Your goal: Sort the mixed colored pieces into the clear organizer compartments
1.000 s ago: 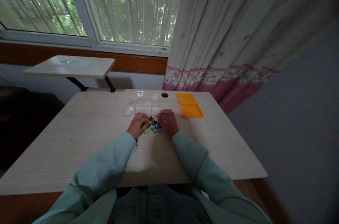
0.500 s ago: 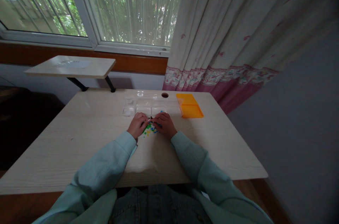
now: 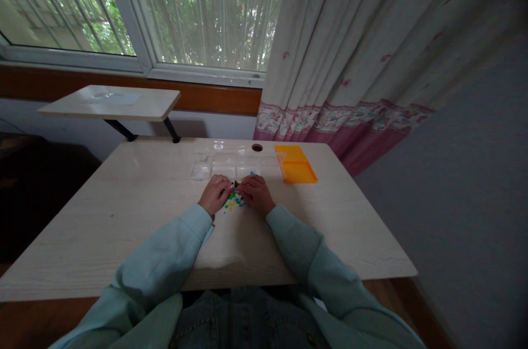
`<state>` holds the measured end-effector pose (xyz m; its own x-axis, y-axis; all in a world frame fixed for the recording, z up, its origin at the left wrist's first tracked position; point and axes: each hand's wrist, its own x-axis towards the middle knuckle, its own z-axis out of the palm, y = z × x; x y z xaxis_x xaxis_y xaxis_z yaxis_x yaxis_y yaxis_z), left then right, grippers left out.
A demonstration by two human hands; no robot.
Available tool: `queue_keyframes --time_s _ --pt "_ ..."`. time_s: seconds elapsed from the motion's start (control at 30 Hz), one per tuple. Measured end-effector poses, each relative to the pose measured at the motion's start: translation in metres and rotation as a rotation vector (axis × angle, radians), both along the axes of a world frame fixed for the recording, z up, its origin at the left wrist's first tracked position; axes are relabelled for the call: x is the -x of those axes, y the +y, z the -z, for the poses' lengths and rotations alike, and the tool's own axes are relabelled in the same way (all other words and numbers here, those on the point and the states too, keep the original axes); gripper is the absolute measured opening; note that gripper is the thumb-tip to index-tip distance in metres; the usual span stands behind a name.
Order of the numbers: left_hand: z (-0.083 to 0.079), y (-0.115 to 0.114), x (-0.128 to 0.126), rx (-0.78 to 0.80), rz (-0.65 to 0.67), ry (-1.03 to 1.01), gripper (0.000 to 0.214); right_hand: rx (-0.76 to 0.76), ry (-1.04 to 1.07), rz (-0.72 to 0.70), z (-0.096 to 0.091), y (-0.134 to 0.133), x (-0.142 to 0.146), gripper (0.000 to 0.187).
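Observation:
Small coloured plastic pieces (image 3: pixel 234 202), green, yellow, blue, white and dark, lie loose in a pile on the table between my two hands. My left hand (image 3: pixel 215 194) rests at the pile's left edge, its fingers bent together toward the dark pieces. From the right, my right hand (image 3: pixel 256 193) reaches over the pile with fingers curled and tips close to the left ones. Whatever the fingertips pinch is too small and partly hidden. Just beyond the hands lies a clear plastic compartment tray (image 3: pixel 224 159), with a few blue bits near its front edge.
An orange open case (image 3: pixel 296 164) lies at the clear tray's right end. A round cable hole (image 3: pixel 257 147) is near the back edge of the pale wooden table (image 3: pixel 144 217). A raised shelf (image 3: pixel 115 102) stands at the back left. A curtain (image 3: pixel 350 52) hangs behind on the right.
Both hands stay in nearly the same place over the pile. Only the fingertips have shifted slightly, showing a little more of the dark pieces between them.

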<state>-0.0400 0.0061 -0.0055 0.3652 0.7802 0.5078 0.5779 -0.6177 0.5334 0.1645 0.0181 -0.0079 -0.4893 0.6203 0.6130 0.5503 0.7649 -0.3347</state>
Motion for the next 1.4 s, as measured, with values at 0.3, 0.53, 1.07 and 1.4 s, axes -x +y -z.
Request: queue_keyframes --time_s 0.3,0.53,1.07,1.4 --pt "-0.002 0.001 0.002 0.002 -0.053 -0.032 0.032 0.024 0.143 0.445 -0.002 0.022 -0.03 0.015" --pt "0.001 0.002 0.003 0.005 -0.046 -0.016 0.033 0.05 0.093 0.478 0.002 0.026 -0.033 0.021" --pt "-0.013 0.011 0.035 0.014 0.106 0.074 0.023 0.07 0.121 0.47 0.002 0.027 -0.031 0.023" --pt "-0.012 0.013 0.048 0.114 0.246 0.203 0.022 0.082 0.132 0.477 0.002 0.025 -0.03 0.023"
